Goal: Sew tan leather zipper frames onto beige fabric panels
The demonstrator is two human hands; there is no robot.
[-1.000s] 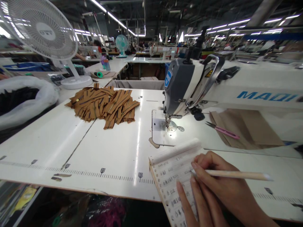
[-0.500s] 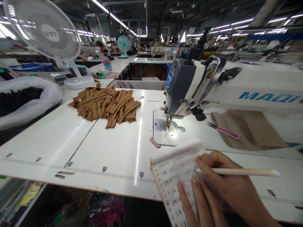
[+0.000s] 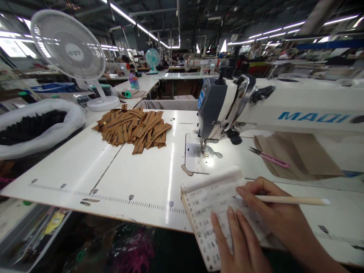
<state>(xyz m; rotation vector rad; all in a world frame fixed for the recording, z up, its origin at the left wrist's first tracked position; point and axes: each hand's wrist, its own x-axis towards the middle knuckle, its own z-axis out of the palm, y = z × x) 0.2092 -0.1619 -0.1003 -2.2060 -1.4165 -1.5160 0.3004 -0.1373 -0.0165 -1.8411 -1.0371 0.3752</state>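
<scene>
A spiral-hole notebook [image 3: 210,189] with handwritten lines lies tilted at the table's front edge. My right hand [image 3: 277,212] is closed around a pale, cream-coloured pen [image 3: 298,200], its tip touching or just above the page. Below it, my left hand [image 3: 240,242] rests on the lower part of the same page, fingers stretched out and slightly apart; its thumb is out of sight. Behind the notebook stands a white sewing machine [image 3: 307,102], its needle area over a metal plate [image 3: 195,151].
A heap of brown zipper pieces [image 3: 133,129] lies on the white table [image 3: 136,170]. Pink thread snips [image 3: 273,159] rest on folded brown fabric [image 3: 307,151] at right. A white fan [image 3: 102,102] and a bag of black pieces [image 3: 71,121] stand at left.
The camera view has shifted slightly, so the fan and zipper heap appear farther right. The pen tip has moved a little up the page; my left hand stays flat on the notebook.
</scene>
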